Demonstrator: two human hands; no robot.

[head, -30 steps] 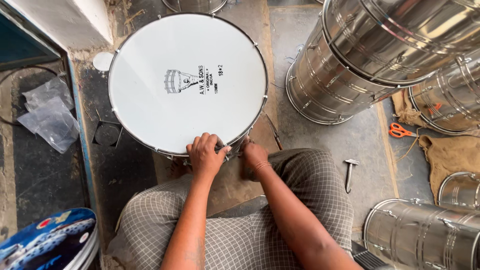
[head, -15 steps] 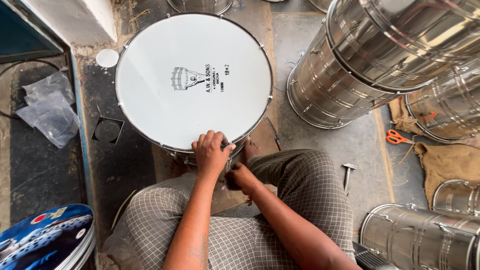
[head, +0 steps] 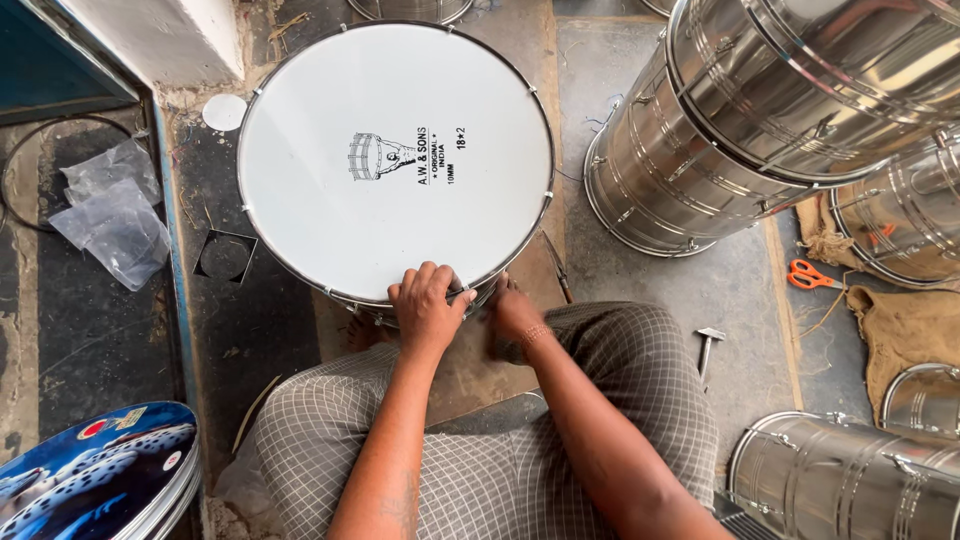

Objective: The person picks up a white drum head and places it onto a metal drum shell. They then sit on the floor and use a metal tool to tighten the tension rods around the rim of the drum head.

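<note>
The left hand (head: pixel 428 308) curls closed over the near rim of the white-headed drum (head: pixel 395 160), fingers bent around a tuning fitting there, while the right hand (head: pixel 513 318) presses against the shell just beside it (its grip is hidden, so I cannot tell). The drum lies flat on the floor before the checked-cloth knees; steel drum shells (head: pixel 760 110) stand beyond to the right, orange scissors (head: pixel 810 275) near them.

Drum-making workshop, steel drum shells (head: pixel 760 110) crowding a concrete floor (head: pixel 690 290), hammer (head: pixel 708 345), orange scissors (head: pixel 810 274)

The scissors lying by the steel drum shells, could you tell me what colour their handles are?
Orange handles on the scissors, seen in the head view.
</note>
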